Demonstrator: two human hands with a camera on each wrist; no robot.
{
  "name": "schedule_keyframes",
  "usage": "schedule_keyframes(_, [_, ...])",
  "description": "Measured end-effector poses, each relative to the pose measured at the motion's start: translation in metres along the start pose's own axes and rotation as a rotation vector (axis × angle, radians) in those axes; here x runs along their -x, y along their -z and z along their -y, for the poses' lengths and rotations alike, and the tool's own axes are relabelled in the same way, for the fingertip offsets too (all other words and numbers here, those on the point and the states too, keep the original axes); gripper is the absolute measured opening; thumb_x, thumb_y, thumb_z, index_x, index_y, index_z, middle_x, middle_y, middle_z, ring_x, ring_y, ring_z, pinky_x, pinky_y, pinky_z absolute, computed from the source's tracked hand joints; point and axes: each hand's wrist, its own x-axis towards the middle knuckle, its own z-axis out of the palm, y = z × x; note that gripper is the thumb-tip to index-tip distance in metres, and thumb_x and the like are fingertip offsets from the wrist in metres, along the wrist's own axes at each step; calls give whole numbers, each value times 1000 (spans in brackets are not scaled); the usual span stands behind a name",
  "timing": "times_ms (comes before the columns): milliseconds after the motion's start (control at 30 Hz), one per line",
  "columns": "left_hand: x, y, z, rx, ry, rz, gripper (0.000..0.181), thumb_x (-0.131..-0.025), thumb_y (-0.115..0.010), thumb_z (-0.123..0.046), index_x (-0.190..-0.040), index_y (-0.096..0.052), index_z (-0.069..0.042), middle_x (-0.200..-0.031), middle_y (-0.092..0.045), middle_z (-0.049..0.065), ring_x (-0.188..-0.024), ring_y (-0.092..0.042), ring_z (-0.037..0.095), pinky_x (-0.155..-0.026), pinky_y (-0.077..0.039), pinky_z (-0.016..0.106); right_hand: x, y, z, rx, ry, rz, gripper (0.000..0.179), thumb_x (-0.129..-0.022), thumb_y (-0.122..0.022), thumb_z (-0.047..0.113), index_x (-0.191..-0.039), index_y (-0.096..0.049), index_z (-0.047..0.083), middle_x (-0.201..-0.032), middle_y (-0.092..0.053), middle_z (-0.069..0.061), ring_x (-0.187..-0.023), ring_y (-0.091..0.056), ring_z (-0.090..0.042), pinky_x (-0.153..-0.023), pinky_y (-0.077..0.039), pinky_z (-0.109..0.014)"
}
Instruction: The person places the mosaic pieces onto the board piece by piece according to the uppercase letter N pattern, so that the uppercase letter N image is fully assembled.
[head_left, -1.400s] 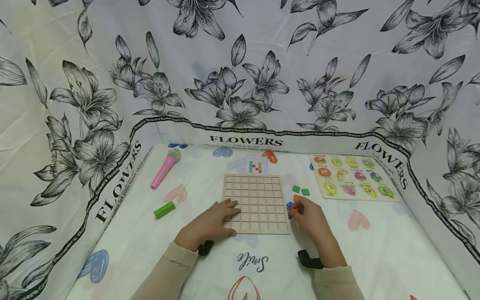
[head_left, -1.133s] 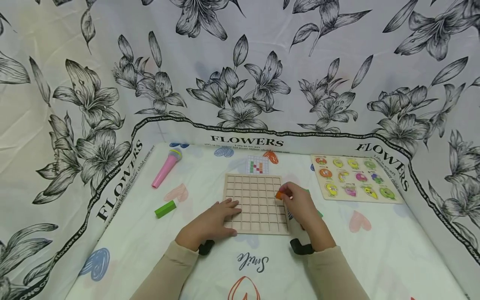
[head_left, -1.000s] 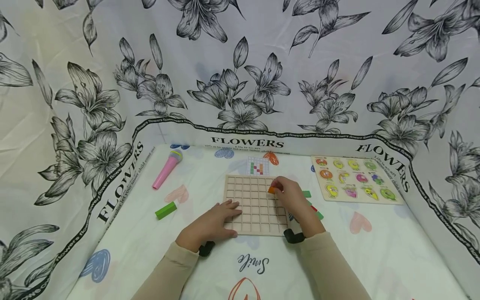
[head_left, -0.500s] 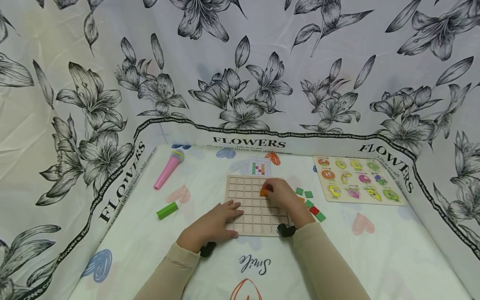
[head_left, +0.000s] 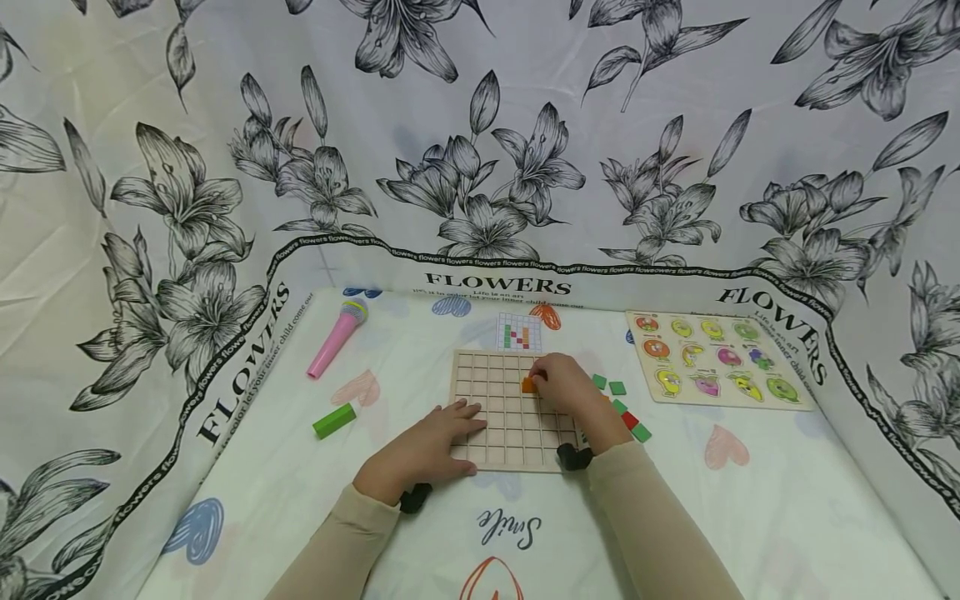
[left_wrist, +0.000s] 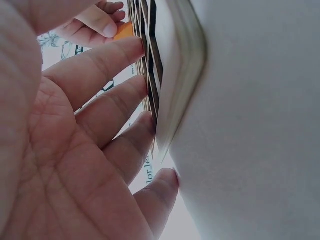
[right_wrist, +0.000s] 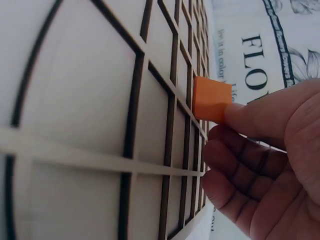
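A wooden grid board (head_left: 510, 433) with square compartments lies in the middle of the table. My left hand (head_left: 423, 446) rests on its left edge with fingers spread; in the left wrist view the fingertips (left_wrist: 135, 87) touch the grid and its side. My right hand (head_left: 562, 387) pinches an orange square tile (right_wrist: 212, 99) between thumb and fingers. The tile stands tilted up on edge, its lower side right at the grid ribs in the upper right part of the board. In the right wrist view the other fingers curl below the tile, close to the board.
Green tiles (head_left: 617, 388) and a red tile (head_left: 628, 420) lie right of the board, partly behind the right hand. A pattern card (head_left: 518, 332) lies behind it. A fruit puzzle board (head_left: 716, 360) is farther right. A pink toy microphone (head_left: 333, 342) and a green block (head_left: 334, 421) lie left.
My right hand has picked the orange tile up from right of the board and carried it left and away over the grid. The left hand has stayed in place.
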Motion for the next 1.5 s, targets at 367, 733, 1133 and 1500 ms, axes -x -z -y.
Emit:
schedule_keyframes(367, [0,0,-1,-1,4,1,70,-93,-88,-26,-156,-62,-12,-173,-45,8,-167,-30,34,-136,-24,60,5,-6,3,26,-14,-13,13,-107,-70,15,-105,-81,8,-106,-74,-7,-96,-62,-23,-94,-58,-46])
schedule_keyframes(733, [1,3,-4,8,5,2,69,-93,-88,-25,-156,-62,-11,-173,-45,9,-167,-31,34,-136,-24,60,7,-8,7,33,-68,-24,13,-106,-73,15,-106,-84,9,-112,-76,-8,-103,-64,-25,-102,-59,-47])
schedule_keyframes(1133, [0,1,-3,8,8,19,70,-93,-88,-25,-156,-61,-11,-174,-43,9,-167,-29,35,-137,-22,60,40,11,-25,-102,-74,-137,29,-110,-61,11,-134,-77,6,-133,-75,-14,-114,-69,-29,-99,-60,-51])
schedule_keyframes(1500, [0,0,2,-29,5,8,71,-91,-90,-26,-155,-62,-11,-172,-46,11,-166,-32,37,-135,-25,61,82,31,-84,-171,-299,-124,28,-107,-71,21,-130,-76,6,-115,-68,-15,-88,-64,-26,-71,-56,-30])
